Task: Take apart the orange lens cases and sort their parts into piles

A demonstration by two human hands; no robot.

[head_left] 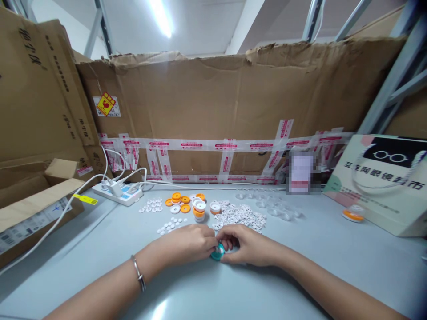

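A small teal round plastic case [218, 253] sits low over the table, with something whitish inside it. My right hand [247, 245] grips its right side between thumb and curled fingers. From the left, my left hand [195, 243] reaches in with fingers pinched together at the case's upper left edge; whatever they hold is hidden. Just beyond the hands lies a heap of white perforated plastic pieces [238, 218]. Stacked orange and white round parts [199, 210] stand behind my left hand, beside a single white and orange round part [215, 207].
Small white discs [151, 205] and loose orange rings [185, 208] lie at the back left. Clear plastic domes [280, 209] are spread back right. A power strip [118, 192], an open carton [40, 213], a paper bag [376, 186] and an orange-based domed piece [353, 214] stand around.
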